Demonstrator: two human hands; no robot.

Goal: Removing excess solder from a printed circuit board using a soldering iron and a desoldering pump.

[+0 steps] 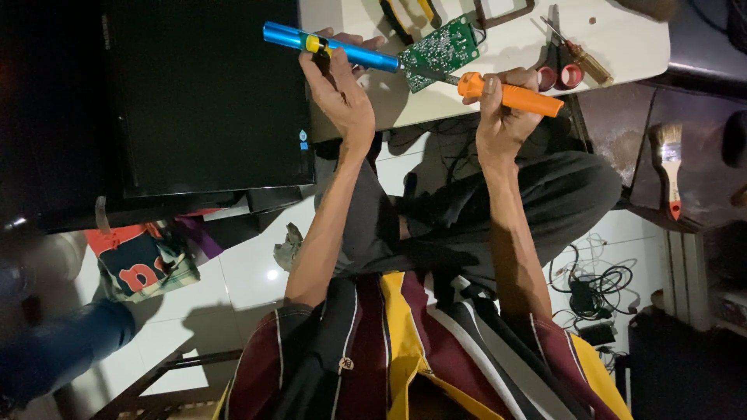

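Hands meet over a green circuit board (440, 48) on the white table (622, 39) in the head view. The left hand (338, 82) is clenched around a blue pen-shaped tool (334, 47), whose long axis runs left to right with its tip at the board's left edge. The right hand (502, 113) grips an orange-handled tool (513, 95); its metal shaft points left and touches the board's near edge. The board thus lies between the two hands, right of the left fingers and left of the right ones, about equally close to both. A black monitor (202, 93) lies left of the hands; a paintbrush (669, 167) sits well apart at right. Both tool tips are too small to make out, and the board's underside is hidden.
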